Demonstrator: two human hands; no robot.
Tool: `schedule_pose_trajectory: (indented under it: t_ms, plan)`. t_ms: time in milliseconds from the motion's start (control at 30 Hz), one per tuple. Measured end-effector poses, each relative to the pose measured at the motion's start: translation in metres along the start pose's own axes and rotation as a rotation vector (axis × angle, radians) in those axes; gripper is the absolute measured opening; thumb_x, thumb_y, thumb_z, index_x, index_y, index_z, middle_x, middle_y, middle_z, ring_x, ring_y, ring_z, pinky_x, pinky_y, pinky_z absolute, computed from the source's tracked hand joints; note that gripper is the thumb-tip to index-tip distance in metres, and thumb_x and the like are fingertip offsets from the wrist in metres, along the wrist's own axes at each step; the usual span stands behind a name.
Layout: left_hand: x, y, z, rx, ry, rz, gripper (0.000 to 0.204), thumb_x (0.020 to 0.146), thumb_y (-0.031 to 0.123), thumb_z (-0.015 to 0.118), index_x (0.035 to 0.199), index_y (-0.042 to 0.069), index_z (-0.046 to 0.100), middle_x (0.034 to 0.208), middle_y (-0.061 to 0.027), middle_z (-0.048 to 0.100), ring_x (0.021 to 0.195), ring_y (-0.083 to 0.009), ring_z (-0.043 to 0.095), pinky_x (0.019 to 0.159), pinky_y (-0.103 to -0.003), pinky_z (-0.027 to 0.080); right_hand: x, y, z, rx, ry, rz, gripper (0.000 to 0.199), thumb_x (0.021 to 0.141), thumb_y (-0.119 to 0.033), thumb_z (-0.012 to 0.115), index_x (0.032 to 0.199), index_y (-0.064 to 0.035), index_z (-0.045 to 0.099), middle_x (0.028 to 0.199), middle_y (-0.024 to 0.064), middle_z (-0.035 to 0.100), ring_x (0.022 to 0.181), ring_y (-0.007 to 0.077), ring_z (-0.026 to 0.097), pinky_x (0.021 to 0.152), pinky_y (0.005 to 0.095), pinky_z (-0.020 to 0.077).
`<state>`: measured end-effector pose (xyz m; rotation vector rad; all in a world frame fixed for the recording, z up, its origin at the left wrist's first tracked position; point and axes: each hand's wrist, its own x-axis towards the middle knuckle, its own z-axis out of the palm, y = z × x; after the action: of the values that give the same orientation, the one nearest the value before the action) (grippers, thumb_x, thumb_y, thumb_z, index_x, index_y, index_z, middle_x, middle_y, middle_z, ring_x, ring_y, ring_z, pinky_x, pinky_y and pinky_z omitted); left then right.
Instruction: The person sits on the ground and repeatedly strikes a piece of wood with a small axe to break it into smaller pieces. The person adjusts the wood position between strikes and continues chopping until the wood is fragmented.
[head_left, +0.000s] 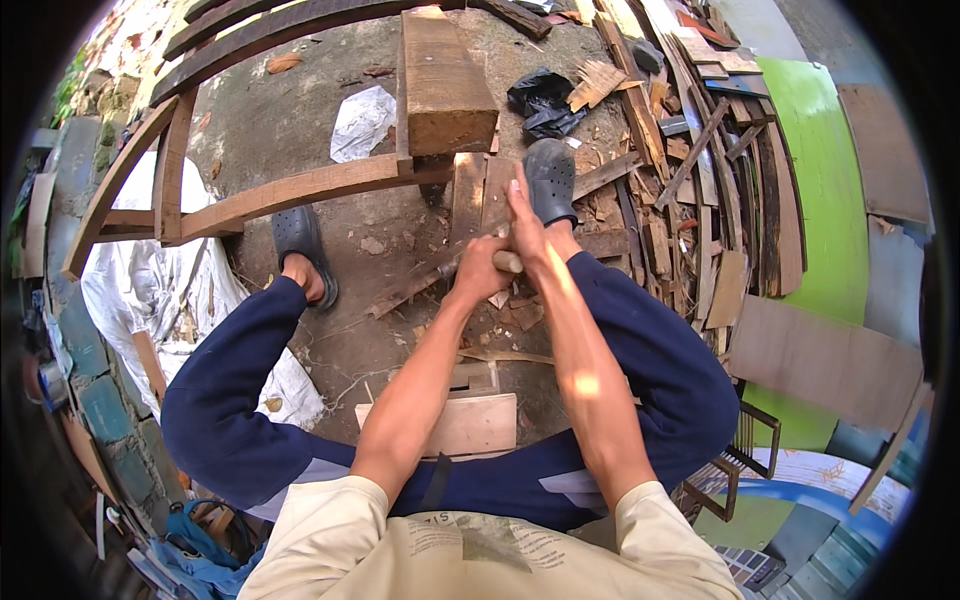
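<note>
My left hand point(479, 270) is closed round a tool with a round wooden handle point(508, 262). Its far part points left, low over the ground, and its kind is hard to make out. Just beside it, my right hand point(527, 222) grips the edge of a short wooden board point(498, 190), one digit stretched along it; its other fingers are mostly hidden. The board's far end meets the wooden frame point(300, 188), below a thick squared beam point(450, 90). Both hands are between my feet, close to the right shoe point(549, 180).
Scrap wood point(690, 170) is heaped to the right, alongside a green panel point(815, 190). A black plastic bag point(545, 100) and a white one point(363, 122) lie ahead. White sacking point(180, 300) spreads at the left, by a block wall point(100, 400). A pale board point(475, 425) sits between my legs.
</note>
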<state>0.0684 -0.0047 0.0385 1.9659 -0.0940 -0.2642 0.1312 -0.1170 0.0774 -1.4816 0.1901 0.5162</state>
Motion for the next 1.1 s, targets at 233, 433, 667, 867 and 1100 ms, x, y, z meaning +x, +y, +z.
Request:
schedule_pose_trajectory:
  t_ms: [233,433,667,867,1100]
  plan:
    - [-0.07,-0.052,-0.052,-0.476,0.311,-0.209,0.025,0.076,0.006,0.075,0.099,0.003,0.066,0.09,-0.0084,0.069,0.081,-0.0214,0.065,0.069,-0.032,0.051,-0.048,0.017,0.152,-0.308,-0.046,-0.276,0.067,0.103,-0.049,0.036,0.153,-0.0048,0.027,0.157,0.0257,0.027,0.149,0.0405,0.018,0.122,0.048,0.0136]
    - [-0.084,-0.063,-0.092,-0.715,0.494,-0.333,0.023,0.079,0.005,0.07,0.066,0.009,0.051,0.067,0.001,0.05,0.064,-0.0106,0.047,0.062,-0.028,0.04,-0.064,0.031,0.127,-0.173,0.403,-0.182,0.029,0.097,-0.018,0.055,0.119,-0.0001,0.062,0.118,0.02,0.064,0.113,0.0356,0.061,0.098,0.0412,0.0458]
    - [-0.085,-0.057,-0.11,-1.169,0.465,-0.345,0.03,0.082,0.009,0.067,0.063,0.013,0.043,0.057,0.001,0.039,0.057,-0.0135,0.044,0.067,-0.033,0.044,-0.086,0.106,0.058,0.198,0.221,0.538,0.038,0.102,-0.03,0.054,0.135,-0.0112,0.057,0.117,0.0098,0.064,0.09,0.0211,0.063,0.078,0.0336,0.0506]
    - [-0.087,-0.039,-0.12,-1.31,0.322,-0.366,0.029,0.083,0.018,0.067,0.063,0.015,0.046,0.056,0.0029,0.037,0.055,-0.0133,0.042,0.068,-0.035,0.044,-0.101,0.116,0.066,0.456,0.071,0.42,0.025,0.1,-0.027,0.06,0.113,-0.0052,0.062,0.094,0.0019,0.062,0.081,0.0155,0.061,0.07,0.0296,0.0503]
    - [-0.081,-0.008,-0.113,-1.101,0.125,-0.439,0.025,0.08,0.016,0.068,0.065,0.015,0.048,0.057,0.0022,0.039,0.055,-0.013,0.043,0.065,-0.034,0.043,-0.119,0.1,0.057,0.361,0.125,0.398,0.015,0.096,-0.006,0.061,0.11,0.0005,0.061,0.086,0.0035,0.062,0.074,0.0159,0.062,0.064,0.0287,0.0529]
